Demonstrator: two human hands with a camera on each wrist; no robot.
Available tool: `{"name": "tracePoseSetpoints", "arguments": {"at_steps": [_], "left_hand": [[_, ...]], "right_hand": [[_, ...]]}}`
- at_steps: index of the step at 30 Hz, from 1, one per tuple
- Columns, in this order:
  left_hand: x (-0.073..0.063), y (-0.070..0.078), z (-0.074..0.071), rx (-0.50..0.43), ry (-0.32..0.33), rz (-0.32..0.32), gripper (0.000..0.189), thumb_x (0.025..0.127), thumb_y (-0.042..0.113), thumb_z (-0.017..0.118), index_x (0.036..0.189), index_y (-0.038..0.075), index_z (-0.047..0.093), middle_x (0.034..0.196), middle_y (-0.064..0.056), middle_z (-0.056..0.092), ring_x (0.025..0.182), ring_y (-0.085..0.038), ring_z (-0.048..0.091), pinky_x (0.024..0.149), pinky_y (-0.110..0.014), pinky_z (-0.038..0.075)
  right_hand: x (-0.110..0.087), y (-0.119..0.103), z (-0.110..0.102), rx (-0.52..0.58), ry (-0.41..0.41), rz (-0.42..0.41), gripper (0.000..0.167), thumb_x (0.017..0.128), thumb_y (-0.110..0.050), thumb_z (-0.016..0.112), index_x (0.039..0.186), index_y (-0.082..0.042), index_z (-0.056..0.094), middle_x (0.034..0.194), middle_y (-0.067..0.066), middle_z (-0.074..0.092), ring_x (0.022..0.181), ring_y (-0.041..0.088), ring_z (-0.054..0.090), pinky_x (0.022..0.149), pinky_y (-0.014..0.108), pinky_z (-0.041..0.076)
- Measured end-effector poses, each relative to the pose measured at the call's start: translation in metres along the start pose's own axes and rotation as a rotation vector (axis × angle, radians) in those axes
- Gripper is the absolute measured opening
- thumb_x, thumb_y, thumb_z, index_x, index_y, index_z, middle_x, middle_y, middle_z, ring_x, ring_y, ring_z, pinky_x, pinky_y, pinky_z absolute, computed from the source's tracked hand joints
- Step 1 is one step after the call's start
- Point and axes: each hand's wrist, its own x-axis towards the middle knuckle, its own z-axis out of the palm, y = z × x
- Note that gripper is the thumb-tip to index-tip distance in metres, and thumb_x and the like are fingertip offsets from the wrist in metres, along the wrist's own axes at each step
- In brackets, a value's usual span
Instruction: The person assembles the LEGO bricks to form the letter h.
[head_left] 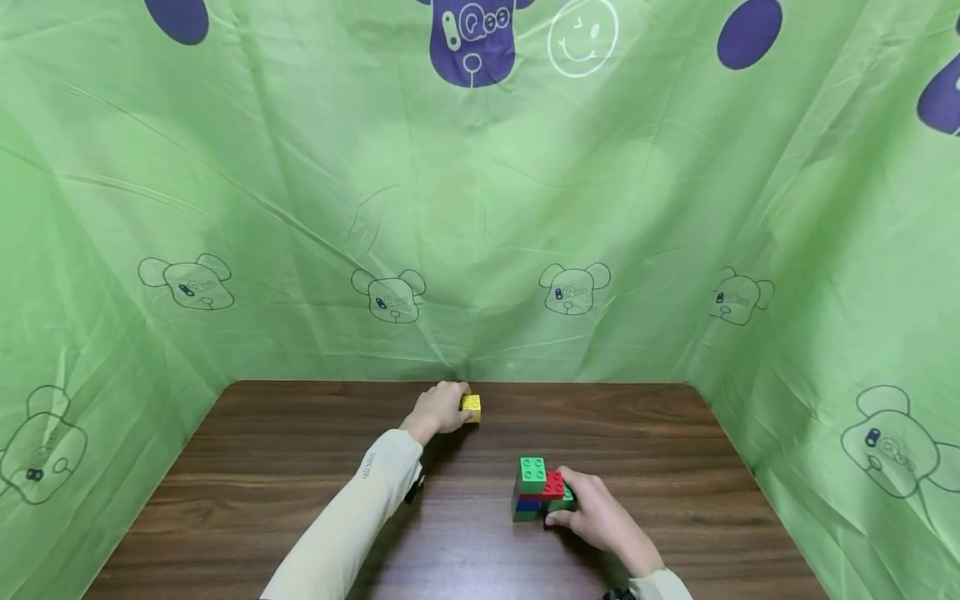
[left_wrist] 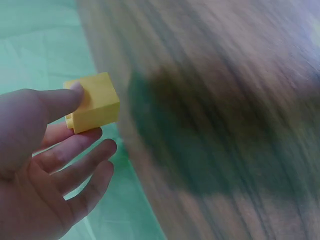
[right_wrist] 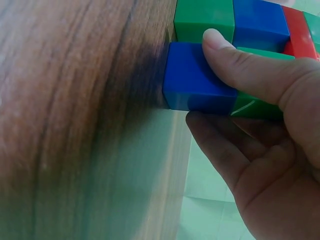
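Note:
At the table's far edge my left hand [head_left: 441,407] pinches a yellow toy brick [head_left: 472,407] between thumb and fingers. In the left wrist view the yellow brick [left_wrist: 100,102] has its studs toward the palm, and the lower fingers are loosely bent away from it. My right hand [head_left: 596,510] grips the right-hand column of a stack of toy bricks. That column has a blue brick [right_wrist: 200,75] at the table and a green one above. Beside it rises a taller column with a green brick [head_left: 532,471] on top; a flat red brick [head_left: 553,485] spans both.
The brown wooden table [head_left: 285,467] carries the stack near its front middle. A green printed cloth [head_left: 480,208] rises behind the table and along both sides.

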Motion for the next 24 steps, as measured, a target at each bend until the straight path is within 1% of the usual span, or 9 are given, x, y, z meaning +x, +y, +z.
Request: {"name": "tracePoseSetpoints", "arguments": {"at_steps": [3, 5, 7, 11, 15, 19, 24], "left_hand": [[-0.001, 0.003, -0.009, -0.046, 0.016, 0.006, 0.034, 0.093, 0.034, 0.073, 0.120, 0.014, 0.067, 0.096, -0.004, 0.066, 0.082, -0.020, 0.059, 0.072, -0.042, 0.051], [-0.005, 0.006, -0.017, -0.068, 0.033, 0.024, 0.036, 0.093, 0.034, 0.073, 0.122, 0.013, 0.067, 0.099, -0.004, 0.068, 0.083, -0.019, 0.059, 0.072, -0.041, 0.051], [-0.009, 0.010, -0.027, -0.088, 0.061, 0.056, 0.036, 0.094, 0.034, 0.073, 0.121, 0.012, 0.067, 0.101, -0.004, 0.069, 0.084, -0.019, 0.060, 0.073, -0.041, 0.051], [-0.020, 0.022, -0.047, -0.159, 0.118, 0.121, 0.034, 0.094, 0.033, 0.073, 0.120, 0.013, 0.067, 0.105, -0.002, 0.070, 0.089, -0.016, 0.063, 0.079, -0.039, 0.052], [-0.034, 0.038, -0.063, -0.230, 0.164, 0.212, 0.032, 0.094, 0.033, 0.072, 0.119, 0.013, 0.068, 0.105, 0.002, 0.071, 0.091, -0.011, 0.064, 0.081, -0.034, 0.053], [-0.052, 0.057, -0.077, -0.237, 0.194, 0.306, 0.031, 0.094, 0.034, 0.072, 0.117, 0.014, 0.069, 0.104, 0.004, 0.070, 0.089, -0.008, 0.064, 0.080, -0.029, 0.053], [-0.074, 0.081, -0.092, -0.187, 0.213, 0.374, 0.031, 0.094, 0.040, 0.072, 0.116, 0.018, 0.069, 0.103, 0.008, 0.069, 0.087, -0.006, 0.062, 0.077, -0.027, 0.052]], "right_hand": [[0.001, 0.000, 0.000, 0.007, -0.005, 0.007, 0.036, 0.079, -0.023, 0.087, 0.105, -0.020, 0.062, 0.093, -0.011, 0.069, 0.087, 0.006, 0.065, 0.075, 0.028, 0.054], [0.001, 0.000, 0.001, 0.008, -0.008, 0.009, 0.036, 0.080, -0.023, 0.087, 0.105, -0.020, 0.062, 0.093, -0.011, 0.069, 0.087, 0.007, 0.065, 0.075, 0.028, 0.054], [0.001, -0.001, 0.001, 0.009, -0.012, 0.012, 0.036, 0.080, -0.022, 0.087, 0.105, -0.020, 0.062, 0.093, -0.011, 0.069, 0.087, 0.007, 0.065, 0.075, 0.028, 0.054], [0.002, -0.002, -0.001, 0.001, -0.003, 0.008, 0.036, 0.079, -0.022, 0.087, 0.105, -0.019, 0.062, 0.092, -0.010, 0.070, 0.085, 0.006, 0.065, 0.074, 0.028, 0.054], [0.002, -0.004, -0.002, -0.002, 0.003, 0.004, 0.036, 0.079, -0.021, 0.087, 0.104, -0.019, 0.062, 0.092, -0.011, 0.069, 0.085, 0.006, 0.065, 0.074, 0.028, 0.054], [0.002, -0.004, -0.002, 0.004, -0.006, 0.011, 0.035, 0.080, -0.022, 0.087, 0.105, -0.019, 0.062, 0.092, -0.010, 0.070, 0.086, 0.008, 0.066, 0.074, 0.028, 0.054], [0.000, -0.002, -0.001, 0.016, -0.012, 0.022, 0.036, 0.080, -0.022, 0.087, 0.105, -0.018, 0.062, 0.093, -0.010, 0.070, 0.086, 0.007, 0.066, 0.074, 0.028, 0.054]]}}
